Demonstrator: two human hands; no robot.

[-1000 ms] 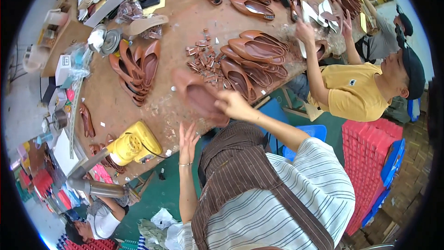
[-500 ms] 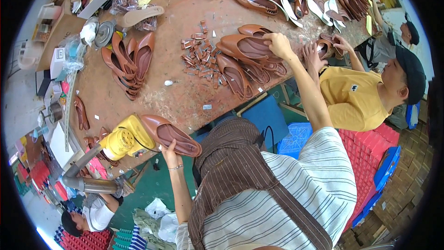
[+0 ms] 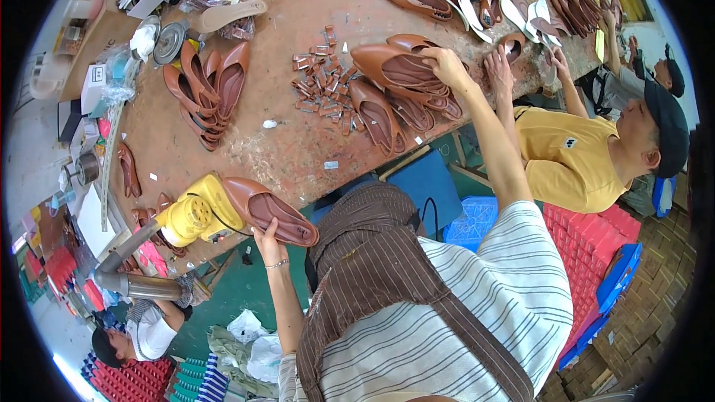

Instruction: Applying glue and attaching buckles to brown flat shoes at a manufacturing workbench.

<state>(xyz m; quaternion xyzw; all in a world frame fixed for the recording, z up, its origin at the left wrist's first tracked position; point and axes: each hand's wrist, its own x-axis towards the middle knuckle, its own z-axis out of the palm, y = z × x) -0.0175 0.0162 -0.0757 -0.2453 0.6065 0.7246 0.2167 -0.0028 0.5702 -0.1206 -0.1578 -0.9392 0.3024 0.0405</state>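
Broadly, a scuffed brown worktable [image 3: 290, 15] fills the upper middle, its near edge slanting from lower left to upper right. Close to the right end of that edge, a co-worker in a yellow shirt [image 3: 570, 152] has both arms over the tabletop. Below, on that side, rise red stacks [image 3: 577, 260].

Set just in from the near edge is a pile of brown flat shoes [image 3: 376, 115]; another cluster, the fanned shoes [image 3: 232, 82], sits nearer the left edge. A yellow machine [image 3: 197, 212] with a grey pipe stands where the left edge meets the near one.

Just beside it, over the near edge, is the held shoe [image 3: 277, 214], toe toward the machine and heel toward the wearer's apron [image 3: 372, 268]. The left hand [image 3: 269, 244] grips its side, thumb and fingers closed around it. The right hand [image 3: 447, 68] reaches across to the pile, its bent fingers at the rear rim of the top shoe [image 3: 387, 59]; I cannot tell whether they pinch it.

Smaller still, loose brown pieces [image 3: 328, 89] lie scattered left of the pile, and a white scrap [image 3: 269, 124] lies between them and the near edge.
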